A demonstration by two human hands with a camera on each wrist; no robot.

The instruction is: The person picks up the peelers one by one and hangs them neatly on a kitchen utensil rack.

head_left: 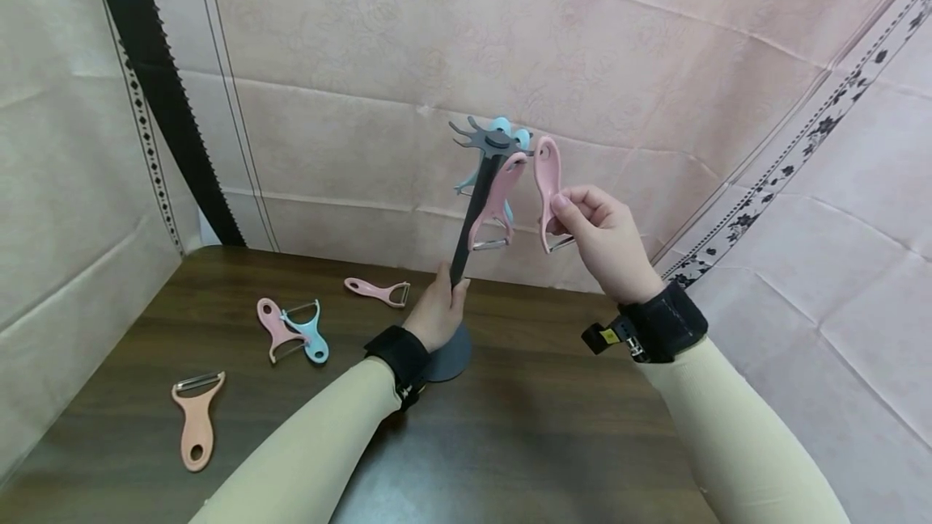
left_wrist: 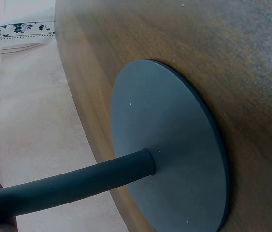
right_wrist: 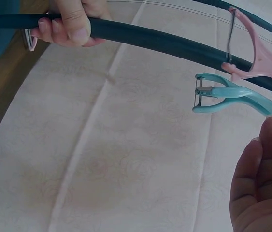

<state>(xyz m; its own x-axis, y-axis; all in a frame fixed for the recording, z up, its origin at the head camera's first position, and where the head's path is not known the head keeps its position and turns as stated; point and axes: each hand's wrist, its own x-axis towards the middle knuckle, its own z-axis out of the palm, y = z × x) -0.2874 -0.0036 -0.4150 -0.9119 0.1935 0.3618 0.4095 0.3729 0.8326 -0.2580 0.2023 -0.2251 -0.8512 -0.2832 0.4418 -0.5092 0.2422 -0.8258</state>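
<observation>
My left hand (head_left: 437, 310) grips the dark pole (head_left: 476, 213) of a hook stand, whose round base (left_wrist: 174, 130) meets the wooden table. At the pole's top, curved hooks (head_left: 486, 137) spread outward. A pink peeler (head_left: 499, 194) and blue peelers (right_wrist: 235, 93) hang there. Near the hook tips, my right hand (head_left: 607, 242) pinches another pink peeler (head_left: 548, 172) low on its handle, with the holed end up. Whether a hook tip enters that hole I cannot tell. In the right wrist view, the fingers (right_wrist: 267, 164) show below the blue peelers.
On the table (head_left: 546, 427), left of the stand, lie a pink peeler (head_left: 371, 289), a pink peeler (head_left: 273, 322) against a blue peeler (head_left: 315, 344), and an orange peeler (head_left: 196, 427). Pale patterned cloth (head_left: 349, 152) hangs behind and on both sides.
</observation>
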